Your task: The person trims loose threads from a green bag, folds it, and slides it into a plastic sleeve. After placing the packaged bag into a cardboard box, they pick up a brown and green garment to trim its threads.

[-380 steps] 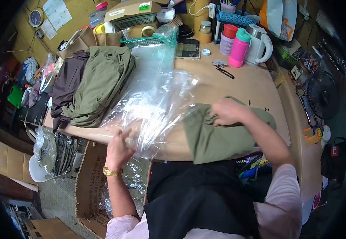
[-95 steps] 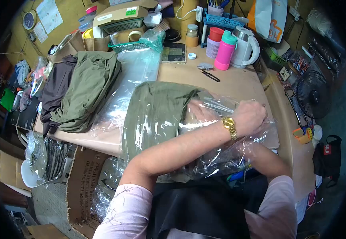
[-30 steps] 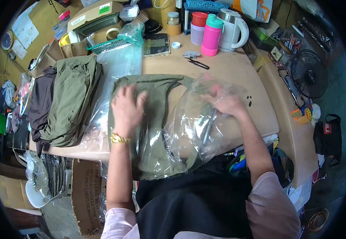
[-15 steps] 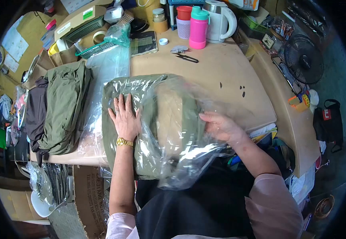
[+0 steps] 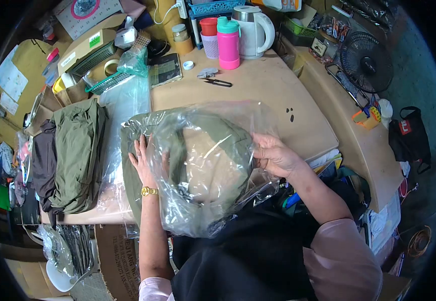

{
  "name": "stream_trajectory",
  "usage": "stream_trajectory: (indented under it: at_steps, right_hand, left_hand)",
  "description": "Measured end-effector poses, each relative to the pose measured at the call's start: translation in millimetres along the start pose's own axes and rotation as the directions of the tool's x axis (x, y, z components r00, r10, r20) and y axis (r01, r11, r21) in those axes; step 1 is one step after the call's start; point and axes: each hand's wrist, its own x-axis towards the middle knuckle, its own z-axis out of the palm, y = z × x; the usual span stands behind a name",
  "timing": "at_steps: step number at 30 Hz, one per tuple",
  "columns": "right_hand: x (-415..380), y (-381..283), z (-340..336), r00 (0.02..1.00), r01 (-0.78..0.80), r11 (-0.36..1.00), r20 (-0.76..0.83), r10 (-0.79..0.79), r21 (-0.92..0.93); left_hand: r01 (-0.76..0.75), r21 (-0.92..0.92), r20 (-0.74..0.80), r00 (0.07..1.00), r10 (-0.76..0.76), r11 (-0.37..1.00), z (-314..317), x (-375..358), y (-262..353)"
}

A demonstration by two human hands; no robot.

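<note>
Now the bagging looks near its end: the garment [image 5: 205, 150] lies inside the bag [image 5: 213, 200] on the counter [image 5: 278, 95], between the 2 hands. The left hand [image 5: 145, 163] presses flat on it with fingers spread, gripping nothing, while the right hand [image 5: 273, 155] curls its fingers around the bag's edge. Folding the loose plastic under its fingertips would come next, I judge.

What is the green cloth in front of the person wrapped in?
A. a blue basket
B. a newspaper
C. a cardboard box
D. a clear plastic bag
D: the folded green cloth lies inside a shiny, see-through clear plastic bag, with the left hand pressing on it and the right hand holding the bag's side.
</note>
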Motion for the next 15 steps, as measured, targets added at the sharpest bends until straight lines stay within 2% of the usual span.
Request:
stream_trajectory:
  at_steps: [4,6,7,8,9,10,11,13,14,15]
  right_hand:
    - [-1,2,-3,1.0,0.004,0.997,-0.012,-0.005,-0.076]
    - [7,6,-7,0.957,0.118,0.879,-0.183,-0.224,-0.461]
    - [7,3,-6,0.961,0.109,0.883,-0.178,-0.21,-0.456]
    - [3,-5,-5,0.89,0.107,0.662,-0.226,-0.396,-0.741]
    - [1,-11,0,0.794,0.039,0.36,-0.19,-0.577,-0.932]
    - [-1,-10,12,0.881,0.263,0.495,-0.002,-0.472,-0.828]
    - [-8,-4,29,0.899,0.423,0.637,0.207,-0.387,-0.645]
    - [-24,-3,88,0.912,0.41,0.231,0.393,-0.117,-0.882]
    - [-28,8,104,0.939,0.344,0.11,0.345,-0.013,-0.932]
    - [-24,11,105,0.957,0.22,0.221,0.254,0.14,-0.95]
  left_hand:
    - [-0.002,0.023,-0.027,1.0,0.002,1.0,-10,-2,9]
    - [0.097,-0.004,0.055,0.994,-0.097,0.995,-15,0,16]
    - [0.048,0.046,0.037,0.998,-0.049,0.998,-22,1,18]
    - [0.061,0.053,0.044,0.997,-0.063,0.997,-19,0,15]
    - [0.064,0.068,0.064,0.996,-0.068,0.996,-14,1,12]
    - [0.07,0.081,0.075,0.994,-0.076,0.994,-12,3,10]
    - [0.066,0.058,0.065,0.995,-0.07,0.996,-13,3,9]
    - [0.062,0.057,0.054,0.996,-0.065,0.996,-12,1,7]
    - [0.047,0.049,0.039,0.998,-0.049,0.998,-12,1,7]
    - [0.057,0.043,0.037,0.998,-0.059,0.997,-12,1,8]
